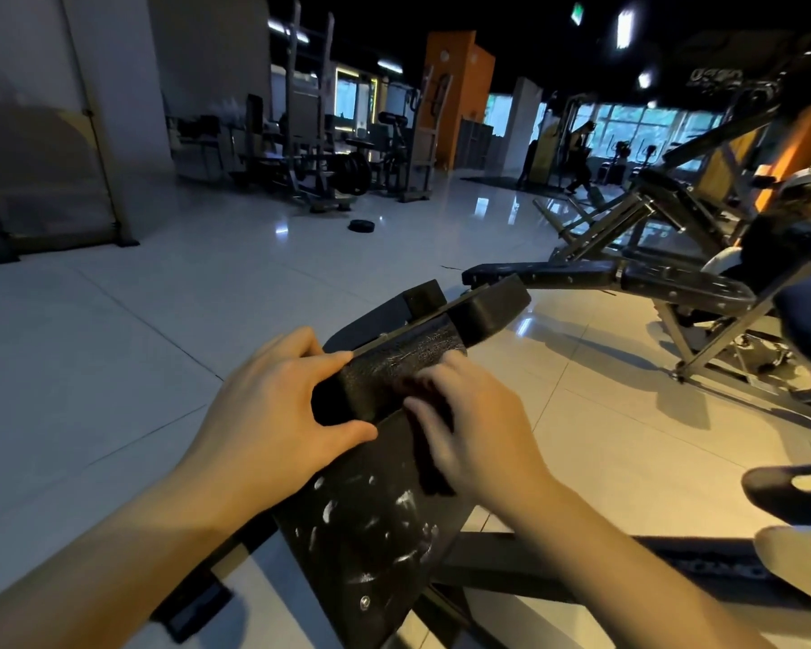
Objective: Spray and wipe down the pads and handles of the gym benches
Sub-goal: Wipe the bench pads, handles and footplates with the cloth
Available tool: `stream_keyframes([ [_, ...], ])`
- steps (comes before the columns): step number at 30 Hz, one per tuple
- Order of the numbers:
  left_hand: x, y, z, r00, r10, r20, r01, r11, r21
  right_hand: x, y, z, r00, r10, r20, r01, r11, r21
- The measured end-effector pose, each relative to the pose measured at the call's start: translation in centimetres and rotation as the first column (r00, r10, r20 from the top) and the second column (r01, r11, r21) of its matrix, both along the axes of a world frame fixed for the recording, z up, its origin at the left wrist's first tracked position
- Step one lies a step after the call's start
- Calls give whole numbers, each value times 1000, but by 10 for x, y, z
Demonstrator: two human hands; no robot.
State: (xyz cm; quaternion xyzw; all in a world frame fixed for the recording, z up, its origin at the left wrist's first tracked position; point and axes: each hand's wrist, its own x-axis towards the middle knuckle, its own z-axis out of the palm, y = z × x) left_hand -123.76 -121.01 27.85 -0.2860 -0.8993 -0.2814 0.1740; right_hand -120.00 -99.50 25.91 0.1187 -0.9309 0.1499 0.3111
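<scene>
Gripping 1 pad (394, 374), left hand (272, 400); 1 cloth (434, 466)

Head-worn wide view, angled forward and down, seemingly close over pad (385, 377)
</scene>
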Motion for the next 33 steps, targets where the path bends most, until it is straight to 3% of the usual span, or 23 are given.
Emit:
stream_keyframes([
  [3, 3, 0, -1, 1000, 11, -8, -11, 1000, 7, -39, 34, 6, 961, -275, 39, 278, 953, -119],
  [5, 3, 0, -1, 1000, 16, -13, -16, 1000, 10, -50, 34, 12, 941, -332, 62, 338, 922, -191],
  [8, 1, 0, -1, 1000, 2, 0, -2, 1000, 17, -27, -7, 15, 995, -101, 16, 103, 975, -198],
  [10, 1, 0, 0, 1000, -7, -6, 7, 1000, 14, 0, -26, 9, 997, 79, 10, -77, 990, -116],
  [12, 1, 0, -1, 1000, -8, -13, 8, 1000, 4, 2, -17, 6, 996, 88, 5, -88, 995, -43],
  [16, 3, -1, -3, 1000, 9, -19, -9, 1000, 0, -46, 33, 17, 971, -233, 51, 237, 966, -101],
  [18, 3, -1, -2, 1000, 10, -12, -10, 1000, -2, -53, 29, 23, 955, -289, 63, 295, 945, -143],
  [22, 2, 0, -1, 1000, -22, 4, 21, 1000, 16, -10, -28, 22, 999, 45, 14, -42, 989, -145],
  [24, 2, -1, -1, 1000, -26, -3, 26, 1000, 15, 5, -34, 14, 993, 112, 20, -110, 991, -78],
  [26, 1, -1, -2, 1000, -16, -14, 16, 1000, 2, -2, -15, 10, 999, 40, 24, -38, 995, -93],
  [30, 1, 0, -2, 1000, 2, -15, -2, 1000, -15, -45, 37, 13, 951, -295, 94, 309, 932, -191],
  [33, 1, 1, -2, 1000, 6, -7, -6, 1000, -11, -44, 19, 18, 959, -277, 64, 284, 931, -227],
])
